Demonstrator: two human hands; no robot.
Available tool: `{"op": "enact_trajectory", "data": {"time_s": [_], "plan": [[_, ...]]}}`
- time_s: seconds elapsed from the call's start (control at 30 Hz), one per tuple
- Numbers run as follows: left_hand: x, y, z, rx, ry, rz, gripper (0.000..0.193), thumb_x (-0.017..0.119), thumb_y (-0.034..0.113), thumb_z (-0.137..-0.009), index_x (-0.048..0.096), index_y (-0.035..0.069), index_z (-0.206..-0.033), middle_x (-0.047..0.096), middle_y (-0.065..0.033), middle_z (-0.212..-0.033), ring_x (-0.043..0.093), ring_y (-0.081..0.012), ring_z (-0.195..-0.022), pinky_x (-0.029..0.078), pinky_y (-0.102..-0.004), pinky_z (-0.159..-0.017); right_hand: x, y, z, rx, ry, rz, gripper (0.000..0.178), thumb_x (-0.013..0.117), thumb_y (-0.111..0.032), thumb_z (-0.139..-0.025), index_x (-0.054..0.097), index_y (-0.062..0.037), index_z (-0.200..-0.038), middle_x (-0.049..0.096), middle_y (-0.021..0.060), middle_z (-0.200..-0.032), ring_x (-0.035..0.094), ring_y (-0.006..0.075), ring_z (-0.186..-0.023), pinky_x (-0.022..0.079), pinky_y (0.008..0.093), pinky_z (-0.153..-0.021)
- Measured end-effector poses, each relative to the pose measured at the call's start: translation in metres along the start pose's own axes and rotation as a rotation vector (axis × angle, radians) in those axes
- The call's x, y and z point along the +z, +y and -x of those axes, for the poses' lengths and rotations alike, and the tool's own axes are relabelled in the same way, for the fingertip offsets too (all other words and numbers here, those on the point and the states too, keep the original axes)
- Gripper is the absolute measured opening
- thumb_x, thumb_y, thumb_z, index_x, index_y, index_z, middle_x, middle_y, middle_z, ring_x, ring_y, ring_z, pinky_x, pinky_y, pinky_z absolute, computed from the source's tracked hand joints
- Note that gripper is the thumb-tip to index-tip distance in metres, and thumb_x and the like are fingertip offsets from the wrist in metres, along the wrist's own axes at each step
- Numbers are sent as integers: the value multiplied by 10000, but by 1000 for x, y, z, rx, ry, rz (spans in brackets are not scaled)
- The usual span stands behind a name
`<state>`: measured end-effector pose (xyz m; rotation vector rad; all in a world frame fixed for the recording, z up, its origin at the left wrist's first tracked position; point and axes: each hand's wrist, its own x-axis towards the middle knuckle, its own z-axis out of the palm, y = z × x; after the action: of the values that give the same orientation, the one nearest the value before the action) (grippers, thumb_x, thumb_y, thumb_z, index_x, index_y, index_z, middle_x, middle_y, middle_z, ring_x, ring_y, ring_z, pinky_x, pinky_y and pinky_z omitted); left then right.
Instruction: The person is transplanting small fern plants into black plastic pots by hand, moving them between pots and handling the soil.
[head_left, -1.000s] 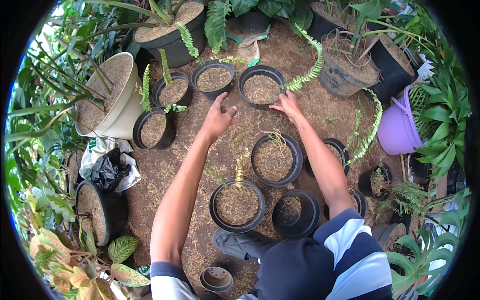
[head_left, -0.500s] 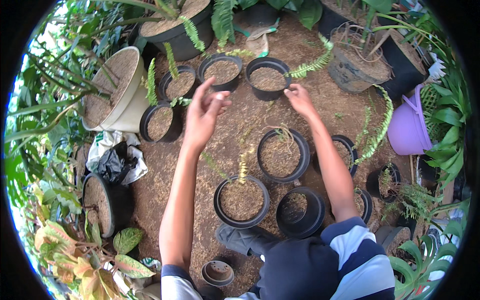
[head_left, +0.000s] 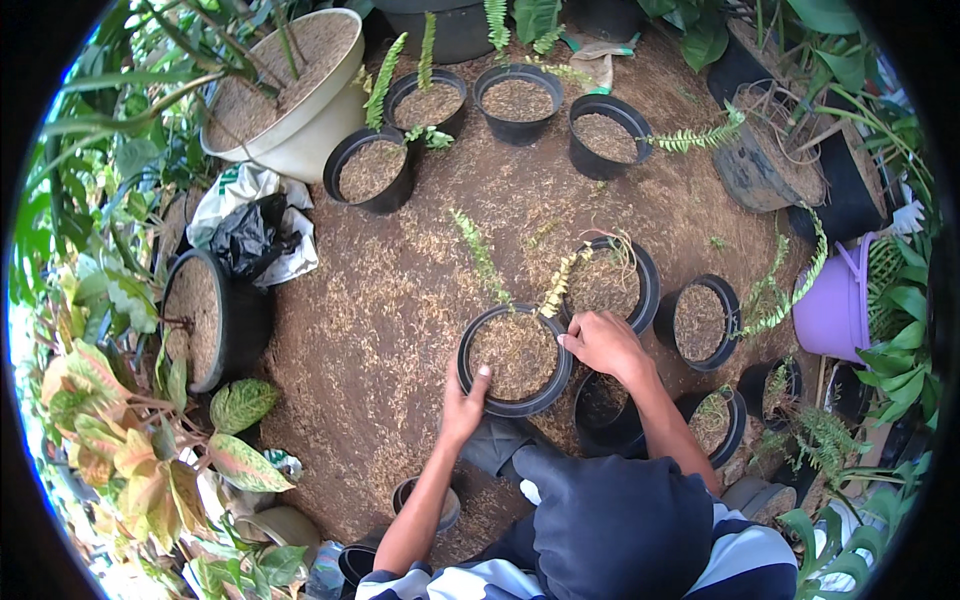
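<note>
Close in front of me is a round black plant pot [head_left: 520, 408] filled with brown, crumbly soil. A green fern frond [head_left: 482, 258] and a yellowing frond [head_left: 555, 288] rise from its far side. My left hand [head_left: 464, 400] grips the pot's left rim, thumb over the edge and fingers outside. At the right rim, my right hand [head_left: 602, 345] is closed with thumb and fingertips on the edge. Just beyond that hand is another soil-filled pot [head_left: 652, 290] with dry stems. Below my right wrist a black pot [head_left: 607, 440] is partly covered by my forearm.
Several small black fern pots, including one pot [head_left: 612, 165] with a frond, form an arc farther off. A purple bucket [head_left: 832, 310] stands right. A cream planter [head_left: 285, 150], a black-and-white plastic bag [head_left: 255, 235] and a tipped black pot [head_left: 240, 320] line the left, among leafy plants.
Both hands have come back from the far pots to the near fern pot and now hold its rim. The view has shifted, so the far pots appear higher and farther right.
</note>
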<state>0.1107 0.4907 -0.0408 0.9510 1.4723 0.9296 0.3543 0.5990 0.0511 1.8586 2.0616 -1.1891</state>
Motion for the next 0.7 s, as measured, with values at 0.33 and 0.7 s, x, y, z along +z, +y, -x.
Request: {"op": "enact_trajectory", "data": {"time_s": [0.33,0.7], "plan": [[16,-9,0,156,234,-74,435,405,223,-1080,446,-23,-1436,578,-194,-1354,543,-273,-1248,383,-369,-1074,49,8,1,30,83,-35,265,551,-173,-950,608,81,-996,672,332,-900,678,458,-913,518,532,-837],[-16,120,-85,267,123,-117,550,299,341,-1093,379,-42,-1479,516,-278,-1409,474,-372,-1354,362,-447,-1142,-55,-51,-26,-92,294,-375,294,464,-215,-1053,593,47,-1015,632,89,-620,633,169,-498,530,347,-522]]}}
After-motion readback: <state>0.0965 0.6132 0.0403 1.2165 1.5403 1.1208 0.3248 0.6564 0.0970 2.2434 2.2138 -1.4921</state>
